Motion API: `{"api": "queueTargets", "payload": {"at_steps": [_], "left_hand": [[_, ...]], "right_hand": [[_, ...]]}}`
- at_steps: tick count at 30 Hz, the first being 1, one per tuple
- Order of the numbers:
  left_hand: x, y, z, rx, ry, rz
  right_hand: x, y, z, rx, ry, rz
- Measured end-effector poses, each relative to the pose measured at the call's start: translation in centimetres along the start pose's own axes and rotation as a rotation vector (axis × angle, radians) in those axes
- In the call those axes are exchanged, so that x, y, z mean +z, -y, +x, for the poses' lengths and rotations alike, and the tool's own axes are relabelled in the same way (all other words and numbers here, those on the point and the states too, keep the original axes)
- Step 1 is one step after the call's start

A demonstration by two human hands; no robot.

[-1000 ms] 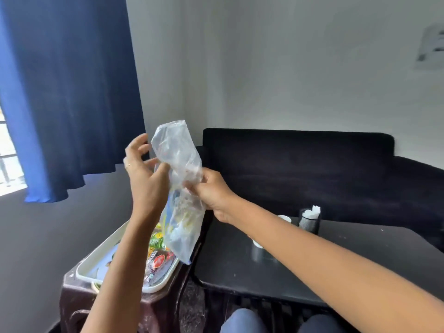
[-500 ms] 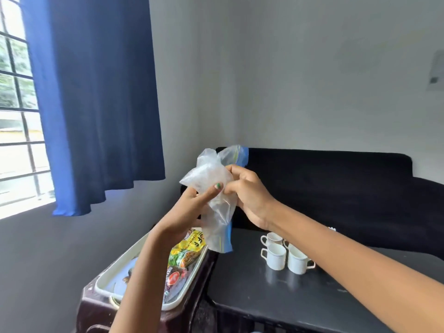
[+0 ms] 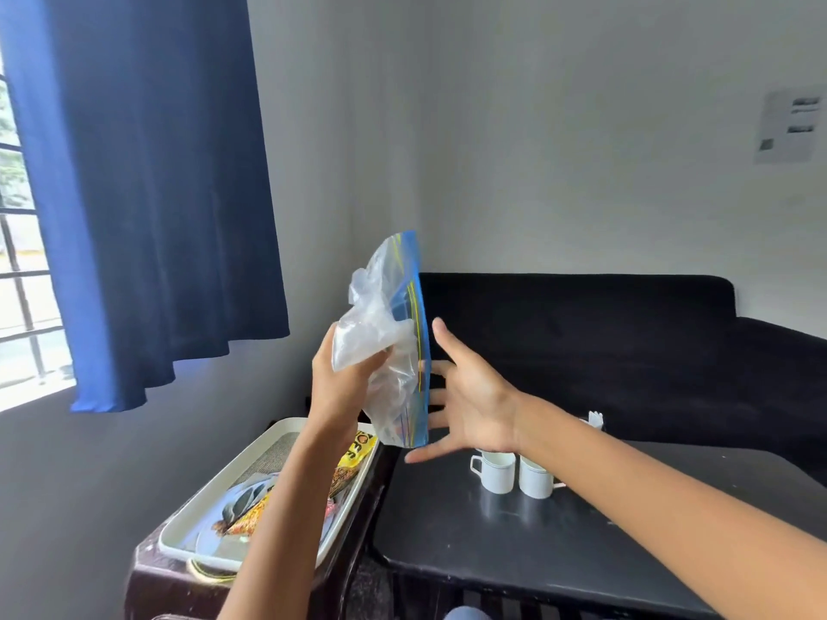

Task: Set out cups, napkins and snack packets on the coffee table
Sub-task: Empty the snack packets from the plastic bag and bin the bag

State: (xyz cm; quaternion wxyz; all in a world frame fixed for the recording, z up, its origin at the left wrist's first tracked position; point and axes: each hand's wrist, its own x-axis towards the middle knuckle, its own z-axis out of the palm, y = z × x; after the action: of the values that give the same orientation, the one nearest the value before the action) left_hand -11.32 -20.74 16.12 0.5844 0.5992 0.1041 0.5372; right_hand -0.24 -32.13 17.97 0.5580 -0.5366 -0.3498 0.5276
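Bag [image 3: 394,351], clear zip: left hand [image 3: 340,387] grips | right hand [image 3: 470,404] spread | tray [image 3: 286,434]: snack packets [image 3: 349,463]

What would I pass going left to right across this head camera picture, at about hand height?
Blue curtain → left hand → clear zip bag → right hand → black sofa.

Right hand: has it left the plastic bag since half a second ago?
Yes. The right hand has let go and now hangs open just right of the plastic bag, in front of the black sofa; the left hand holds the bag alone.
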Motion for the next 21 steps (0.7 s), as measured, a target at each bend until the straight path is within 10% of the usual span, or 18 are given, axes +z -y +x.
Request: {"api": "queueTargets", "payload": {"at_steps": [6, 15, 21], "left_hand": [[0.5, 0.4, -0.3, 0.101, 0.189, 0.271], [-0.9, -0.5, -0.8, -0.264, 0.639, 0.467], [1.0, 0.4, -0.8, -0.217, 0.411, 0.505]], "right_hand": [[0.9, 1.1, 0.9, -0.007, -0.006, 0.234], [-0.3, -0.8, 1.4, -0.181, -0.343, 0.12], [-3.8, -3.2, 0.5, -0.397, -0.525, -0.169]]}}
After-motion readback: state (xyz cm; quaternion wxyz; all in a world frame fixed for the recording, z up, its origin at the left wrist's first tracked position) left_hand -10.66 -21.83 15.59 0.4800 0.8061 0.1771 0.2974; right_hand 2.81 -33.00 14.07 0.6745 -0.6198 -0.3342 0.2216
